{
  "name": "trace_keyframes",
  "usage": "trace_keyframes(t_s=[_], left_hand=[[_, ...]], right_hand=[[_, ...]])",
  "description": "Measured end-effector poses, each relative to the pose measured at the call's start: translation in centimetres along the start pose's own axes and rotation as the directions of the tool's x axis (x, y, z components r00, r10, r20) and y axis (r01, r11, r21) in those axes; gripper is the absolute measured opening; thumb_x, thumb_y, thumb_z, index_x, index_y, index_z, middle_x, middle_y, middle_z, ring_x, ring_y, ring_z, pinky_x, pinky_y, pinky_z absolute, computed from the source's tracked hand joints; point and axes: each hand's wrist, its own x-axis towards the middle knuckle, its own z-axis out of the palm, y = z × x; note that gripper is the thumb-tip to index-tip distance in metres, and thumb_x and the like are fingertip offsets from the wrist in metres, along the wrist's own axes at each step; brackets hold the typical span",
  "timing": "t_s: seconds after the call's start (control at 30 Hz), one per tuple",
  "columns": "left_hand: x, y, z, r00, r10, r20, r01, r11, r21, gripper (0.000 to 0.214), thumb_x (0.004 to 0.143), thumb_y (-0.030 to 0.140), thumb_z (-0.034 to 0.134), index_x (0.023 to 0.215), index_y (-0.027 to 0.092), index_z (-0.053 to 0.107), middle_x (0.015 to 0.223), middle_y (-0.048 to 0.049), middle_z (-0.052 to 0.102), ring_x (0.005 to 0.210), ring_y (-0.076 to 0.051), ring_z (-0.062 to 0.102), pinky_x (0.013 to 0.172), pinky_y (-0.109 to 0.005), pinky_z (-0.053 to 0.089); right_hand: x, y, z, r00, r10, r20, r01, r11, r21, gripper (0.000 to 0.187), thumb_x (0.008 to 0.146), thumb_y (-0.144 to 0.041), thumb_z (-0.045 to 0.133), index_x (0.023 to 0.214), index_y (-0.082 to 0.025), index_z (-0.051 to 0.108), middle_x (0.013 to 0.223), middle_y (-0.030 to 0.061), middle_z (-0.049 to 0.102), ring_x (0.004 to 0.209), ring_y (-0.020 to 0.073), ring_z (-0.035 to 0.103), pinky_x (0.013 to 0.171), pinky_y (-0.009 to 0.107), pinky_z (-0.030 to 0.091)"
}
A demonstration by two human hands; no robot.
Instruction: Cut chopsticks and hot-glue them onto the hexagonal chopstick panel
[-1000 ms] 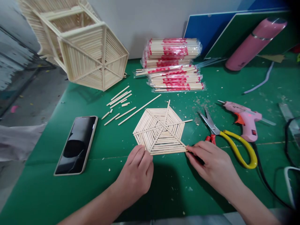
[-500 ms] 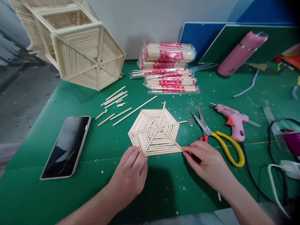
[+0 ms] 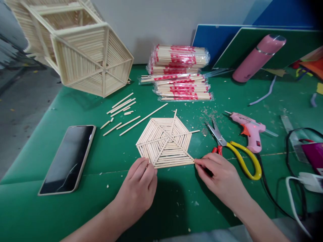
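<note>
A hexagonal panel of thin wooden sticks (image 3: 166,141) lies on the green table, its rows crossed by spokes that meet near the middle. Two spoke ends stick out past its far and right edges. My left hand (image 3: 141,181) pinches the panel's near left corner, its fingertips partly hidden behind the knuckles. At the near right corner, the thumb and forefinger of my right hand (image 3: 217,174) close on the end of the front stick. Loose cut sticks (image 3: 123,106) and one longer stick (image 3: 143,119) lie beyond the panel to the left.
Scissors with yellow handles (image 3: 242,156) and a pink glue gun (image 3: 248,129) lie right. Bagged chopsticks (image 3: 181,74) are stacked at the back, near a pink bottle (image 3: 259,58). A phone (image 3: 67,159) lies left, below a large stick-built structure (image 3: 93,60). Cables (image 3: 290,198) run at right.
The whole view has shifted slightly, with things appearing a little further left. Both hands keep their hold on the panel's near corners, and the panel stays put on the table.
</note>
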Motion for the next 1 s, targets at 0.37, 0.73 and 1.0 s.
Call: trace_keyframes(t_s=[0.37, 0.73, 1.0], left_hand=[[0.25, -0.05, -0.15, 1.0, 0.01, -0.018, -0.01, 1.0, 0.011, 0.022, 0.08, 0.004, 0.039, 0.078, 0.006, 0.061, 0.078, -0.0109, 0.059, 0.084, -0.023, 0.055, 0.083, -0.043, 0.046], [0.0, 0.1, 0.28, 0.998, -0.042, -0.042, 0.041, 0.999, -0.02, 0.018, 0.081, 0.006, 0.044, 0.076, 0.004, 0.061, 0.078, -0.0112, 0.059, 0.084, -0.024, 0.055, 0.083, -0.045, 0.046], [0.13, 0.11, 0.24, 0.998, -0.044, -0.04, 0.043, 0.999, -0.022, 0.022, 0.082, 0.006, 0.039, 0.079, 0.006, 0.061, 0.079, -0.0095, 0.058, 0.085, -0.022, 0.055, 0.083, -0.043, 0.047]], right_hand=[[-0.1, -0.02, 0.02, 1.0, 0.003, 0.001, -0.003, 1.0, 0.013, 0.017, 0.08, -0.016, 0.049, 0.082, -0.014, 0.066, 0.07, 0.0057, 0.06, 0.065, 0.0146, 0.055, 0.062, 0.029, 0.046], [-0.04, -0.25, 0.07, 1.0, 0.018, -0.012, -0.018, 1.0, 0.024, 0.016, 0.079, -0.018, 0.051, 0.081, -0.014, 0.066, 0.07, 0.006, 0.059, 0.066, 0.0156, 0.054, 0.062, 0.03, 0.045], [-0.15, -0.16, 0.19, 0.999, -0.02, -0.031, 0.02, 1.0, 0.007, 0.015, 0.079, -0.016, 0.051, 0.079, -0.013, 0.066, 0.07, 0.006, 0.059, 0.064, 0.015, 0.054, 0.061, 0.029, 0.044]])
